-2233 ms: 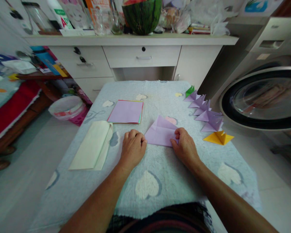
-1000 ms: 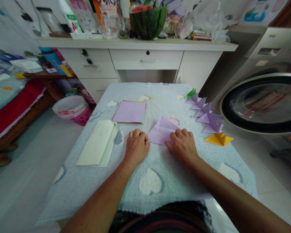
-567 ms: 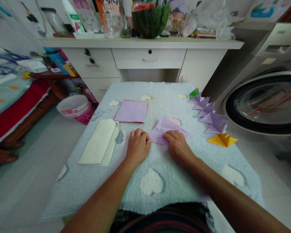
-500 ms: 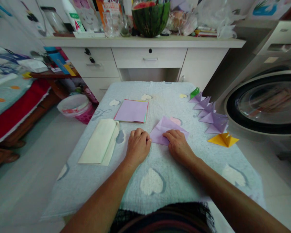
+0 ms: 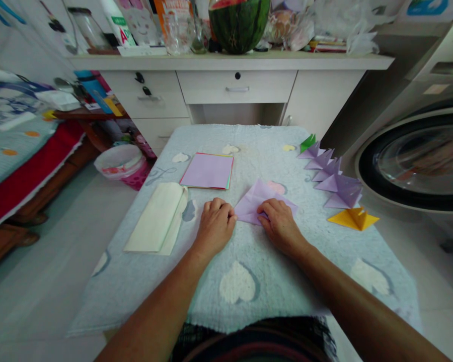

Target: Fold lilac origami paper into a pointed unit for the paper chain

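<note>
A partly folded lilac paper sheet (image 5: 257, 198) lies on the pale blue heart-patterned cloth (image 5: 245, 251) covering the table. My left hand (image 5: 215, 226) is curled into a loose fist, its knuckles pressing the sheet's left corner. My right hand (image 5: 281, 223) rests on the sheet's near edge, fingers bent and pressed down on the fold. A stack of square coloured papers (image 5: 207, 171), lilac on top, sits just beyond the hands.
Several folded lilac pieces (image 5: 334, 176), a green one (image 5: 307, 142) and a yellow one (image 5: 353, 218) line the table's right edge. A cream folded cloth (image 5: 156, 216) lies left. A desk with drawers (image 5: 236, 88) stands behind, a washing machine (image 5: 411, 156) at right.
My right hand slid leftward along the sheet's near edge, from its right corner toward the middle. My left hand stayed at the left corner. The camera shifted slightly.
</note>
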A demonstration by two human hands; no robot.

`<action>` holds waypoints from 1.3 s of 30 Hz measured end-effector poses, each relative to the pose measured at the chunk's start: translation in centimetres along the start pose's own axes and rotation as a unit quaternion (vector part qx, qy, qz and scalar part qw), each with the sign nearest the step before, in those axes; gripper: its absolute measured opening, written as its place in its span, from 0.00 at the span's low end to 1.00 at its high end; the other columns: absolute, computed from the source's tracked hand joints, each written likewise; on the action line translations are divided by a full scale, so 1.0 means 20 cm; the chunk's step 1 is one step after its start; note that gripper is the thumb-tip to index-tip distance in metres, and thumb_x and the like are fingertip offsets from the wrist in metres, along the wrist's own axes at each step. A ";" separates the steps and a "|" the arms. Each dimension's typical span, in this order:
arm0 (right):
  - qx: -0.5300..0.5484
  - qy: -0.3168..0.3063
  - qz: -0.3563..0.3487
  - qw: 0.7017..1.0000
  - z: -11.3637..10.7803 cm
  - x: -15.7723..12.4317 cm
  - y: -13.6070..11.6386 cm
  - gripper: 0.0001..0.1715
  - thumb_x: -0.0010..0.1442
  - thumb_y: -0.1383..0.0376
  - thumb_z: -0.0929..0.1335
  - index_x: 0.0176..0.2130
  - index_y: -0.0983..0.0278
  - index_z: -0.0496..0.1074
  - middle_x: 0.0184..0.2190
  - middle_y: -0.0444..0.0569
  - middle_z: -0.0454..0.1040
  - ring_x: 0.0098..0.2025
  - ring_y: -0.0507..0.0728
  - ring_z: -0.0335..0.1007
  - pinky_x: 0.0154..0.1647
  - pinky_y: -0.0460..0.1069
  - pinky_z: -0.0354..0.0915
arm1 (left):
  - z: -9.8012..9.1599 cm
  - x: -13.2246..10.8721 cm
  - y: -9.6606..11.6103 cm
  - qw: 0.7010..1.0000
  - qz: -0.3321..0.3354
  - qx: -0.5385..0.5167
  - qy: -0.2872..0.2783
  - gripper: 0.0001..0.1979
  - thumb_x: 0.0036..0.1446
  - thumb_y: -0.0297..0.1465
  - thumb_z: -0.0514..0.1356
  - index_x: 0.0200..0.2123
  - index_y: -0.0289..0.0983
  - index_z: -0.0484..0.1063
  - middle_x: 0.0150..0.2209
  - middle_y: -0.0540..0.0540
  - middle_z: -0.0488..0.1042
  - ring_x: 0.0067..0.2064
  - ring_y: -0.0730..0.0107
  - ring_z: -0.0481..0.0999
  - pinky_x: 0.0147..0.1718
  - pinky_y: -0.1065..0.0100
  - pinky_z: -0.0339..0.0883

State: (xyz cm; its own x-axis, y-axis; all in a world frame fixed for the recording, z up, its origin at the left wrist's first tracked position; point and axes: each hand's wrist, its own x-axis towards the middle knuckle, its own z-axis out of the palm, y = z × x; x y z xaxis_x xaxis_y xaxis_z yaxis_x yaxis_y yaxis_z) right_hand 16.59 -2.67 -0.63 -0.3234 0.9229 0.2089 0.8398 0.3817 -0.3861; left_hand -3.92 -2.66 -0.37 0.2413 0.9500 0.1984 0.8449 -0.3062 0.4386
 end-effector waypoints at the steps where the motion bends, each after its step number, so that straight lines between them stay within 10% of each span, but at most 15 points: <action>1: 0.002 0.001 0.004 1.000 0.00 0.00 0.00 0.06 0.62 0.68 0.65 0.41 0.63 0.71 0.42 0.51 0.71 0.44 0.59 0.62 0.47 0.53 0.57 | -0.01 0.00 0.00 1.000 0.003 -0.010 -0.007 0.01 0.58 0.29 0.58 0.34 0.39 0.69 0.40 0.45 0.67 0.48 0.58 0.66 0.51 0.55 0.60; 39: -0.057 0.009 0.067 0.996 -0.01 0.01 -0.02 0.10 0.64 0.67 0.63 0.37 0.62 0.74 0.37 0.52 0.71 0.42 0.61 0.58 0.42 0.53 0.50 | -0.02 0.01 0.02 0.999 -0.033 0.013 -0.003 0.04 0.57 0.25 0.55 0.32 0.38 0.69 0.41 0.42 0.68 0.46 0.58 0.66 0.49 0.56 0.61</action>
State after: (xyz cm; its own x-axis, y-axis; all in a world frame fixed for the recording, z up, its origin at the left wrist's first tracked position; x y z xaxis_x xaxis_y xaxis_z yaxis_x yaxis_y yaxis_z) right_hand 16.14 -2.60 -0.29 -0.1975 0.9638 0.1793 0.9190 0.2457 -0.3083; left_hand -3.76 -2.67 0.13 0.1879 0.9683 0.1646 0.8707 -0.2418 0.4283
